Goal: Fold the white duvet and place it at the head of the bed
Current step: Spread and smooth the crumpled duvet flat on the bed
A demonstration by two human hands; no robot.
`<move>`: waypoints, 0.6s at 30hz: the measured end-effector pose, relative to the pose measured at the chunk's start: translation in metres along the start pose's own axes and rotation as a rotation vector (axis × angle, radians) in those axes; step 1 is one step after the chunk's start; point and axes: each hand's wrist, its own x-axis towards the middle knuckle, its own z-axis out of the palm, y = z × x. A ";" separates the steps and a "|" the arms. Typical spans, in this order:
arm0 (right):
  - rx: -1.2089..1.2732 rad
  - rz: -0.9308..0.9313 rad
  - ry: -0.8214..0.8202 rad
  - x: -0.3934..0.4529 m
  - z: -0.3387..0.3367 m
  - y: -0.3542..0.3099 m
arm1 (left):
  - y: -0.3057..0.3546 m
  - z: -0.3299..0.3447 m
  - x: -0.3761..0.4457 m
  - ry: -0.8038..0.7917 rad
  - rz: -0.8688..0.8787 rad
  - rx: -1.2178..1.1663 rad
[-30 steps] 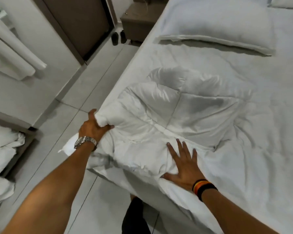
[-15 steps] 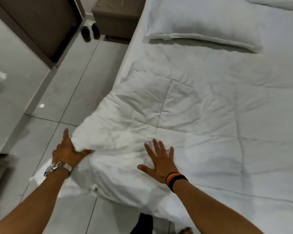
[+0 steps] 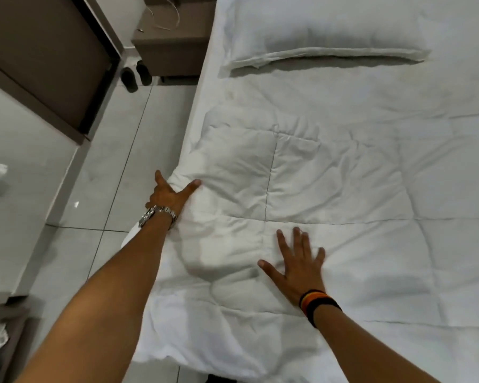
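Head view: left hand [image 3: 168,195] pinches the duvet [image 3: 302,189] edge at frame centre-left; right hand [image 3: 297,265] lies flat, fingers [image 3: 282,244] spread. Align edges squarely before folding.

Brown nightstand [image 3: 172,48] with white cable [image 3: 163,19]; dark slippers [image 3: 136,76] on tiled floor [image 3: 108,161].

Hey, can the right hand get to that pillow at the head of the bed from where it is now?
Probably not without leaning or stepping forward. The right hand lies flat on the duvet, and the pillow is well beyond its fingers. Nothing blocks the way.
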 end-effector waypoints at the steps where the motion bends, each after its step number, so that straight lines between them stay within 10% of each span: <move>1: -0.015 0.011 0.025 0.002 0.005 0.001 | 0.004 0.000 0.009 -0.045 -0.021 0.000; 11: 0.110 0.213 0.213 0.034 0.017 -0.134 | -0.026 -0.057 0.070 0.082 0.254 -0.113; 18: 0.130 0.379 0.033 0.020 0.030 -0.151 | -0.042 -0.038 0.088 -0.107 0.290 0.073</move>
